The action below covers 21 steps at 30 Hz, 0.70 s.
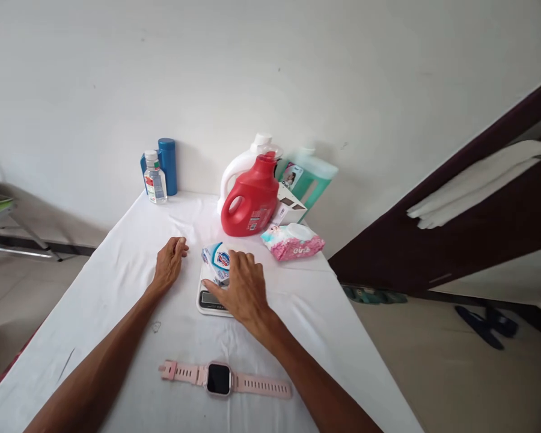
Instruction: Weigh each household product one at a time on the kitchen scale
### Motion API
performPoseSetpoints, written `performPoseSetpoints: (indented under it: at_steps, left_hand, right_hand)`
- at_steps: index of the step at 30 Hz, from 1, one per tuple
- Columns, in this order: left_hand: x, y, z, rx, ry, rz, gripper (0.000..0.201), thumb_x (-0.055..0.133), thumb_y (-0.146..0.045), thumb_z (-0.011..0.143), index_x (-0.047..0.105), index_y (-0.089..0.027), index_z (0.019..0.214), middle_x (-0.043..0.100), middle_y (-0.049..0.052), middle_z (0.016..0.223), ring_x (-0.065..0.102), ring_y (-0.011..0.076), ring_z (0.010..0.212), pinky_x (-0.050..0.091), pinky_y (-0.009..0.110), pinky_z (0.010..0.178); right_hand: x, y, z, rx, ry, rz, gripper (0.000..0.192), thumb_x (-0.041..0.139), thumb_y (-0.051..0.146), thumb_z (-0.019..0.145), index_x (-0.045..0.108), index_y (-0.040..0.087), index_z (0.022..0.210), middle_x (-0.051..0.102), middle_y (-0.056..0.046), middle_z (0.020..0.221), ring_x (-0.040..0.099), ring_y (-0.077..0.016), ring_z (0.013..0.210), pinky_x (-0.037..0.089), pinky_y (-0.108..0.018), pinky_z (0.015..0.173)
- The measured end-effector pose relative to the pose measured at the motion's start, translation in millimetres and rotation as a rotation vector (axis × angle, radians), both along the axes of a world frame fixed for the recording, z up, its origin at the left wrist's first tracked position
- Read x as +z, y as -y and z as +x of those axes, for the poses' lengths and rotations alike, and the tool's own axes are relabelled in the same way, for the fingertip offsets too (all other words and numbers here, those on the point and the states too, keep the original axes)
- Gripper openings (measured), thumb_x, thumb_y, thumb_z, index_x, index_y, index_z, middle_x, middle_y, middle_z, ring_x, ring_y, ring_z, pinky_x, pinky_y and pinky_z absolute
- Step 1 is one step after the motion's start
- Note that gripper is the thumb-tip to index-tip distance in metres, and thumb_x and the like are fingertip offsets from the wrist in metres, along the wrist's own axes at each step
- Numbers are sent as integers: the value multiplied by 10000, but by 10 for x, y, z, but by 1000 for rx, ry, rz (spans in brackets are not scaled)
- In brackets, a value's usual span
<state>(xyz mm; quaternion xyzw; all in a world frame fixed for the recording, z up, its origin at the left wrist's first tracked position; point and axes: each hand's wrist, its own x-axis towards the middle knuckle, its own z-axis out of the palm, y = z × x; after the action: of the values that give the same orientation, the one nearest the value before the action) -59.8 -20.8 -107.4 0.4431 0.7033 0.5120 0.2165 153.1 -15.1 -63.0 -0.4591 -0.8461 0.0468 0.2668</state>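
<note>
A white and blue box of soap (211,258) sits tilted over a white kitchen scale (207,307). My right hand (246,285) grips this box from its right side, thumb at the near edge and fingers at the far side. Under it, part of the scale's dark display shows; the rest of the scale is hidden by the box and the hand. To the left of the scale, my left hand (170,264) rests on the cloth with its fingers curled in and nothing visible in them. A pink smartwatch (219,379) lies flat in front of the scale.
Behind stand a red detergent jug (255,198), a white jug (229,174), a green bottle (320,171) and a white box (291,207). Pink wipes (293,243) lie before them. A clear bottle (155,180) and blue bottle (168,168) stand at the table's (130,240) back left.
</note>
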Motion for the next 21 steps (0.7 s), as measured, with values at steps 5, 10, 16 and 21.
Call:
performPoseSetpoints:
  at_steps: [5,10,16,21]
  left_hand:
    - [21,1,-12,-12,-14,-1,629,356,-785,943,646,-230,1005,785,111,952,743,271,824,567,401,770]
    - [61,20,8,2,-5,-18,591,354,-760,945,634,-241,985,784,102,931,744,278,818,566,419,808]
    - [108,34,42,0,-4,-59,517,378,-697,964,641,-252,981,786,75,924,752,278,849,559,415,845]
    - [110,7,48,2,13,-91,540,370,-712,960,650,-252,1001,785,70,951,743,277,865,543,416,857]
  right_hand:
    - [-23,-19,-161,-73,51,-78,419,760,344,859,612,223,1232,704,-161,1129,656,-400,1062,545,-566,906]
    - [-24,-93,124,-6,-142,-36,502,716,314,847,584,219,1322,722,-145,1189,678,-351,1106,573,-502,946]
    - [497,-428,817,-189,-216,192,453,704,436,871,655,199,1254,726,-152,1165,673,-339,1061,544,-479,922]
    - [933,-1076,1210,-387,-181,249,491,727,493,832,673,169,1198,710,-183,1185,652,-371,1111,505,-500,964]
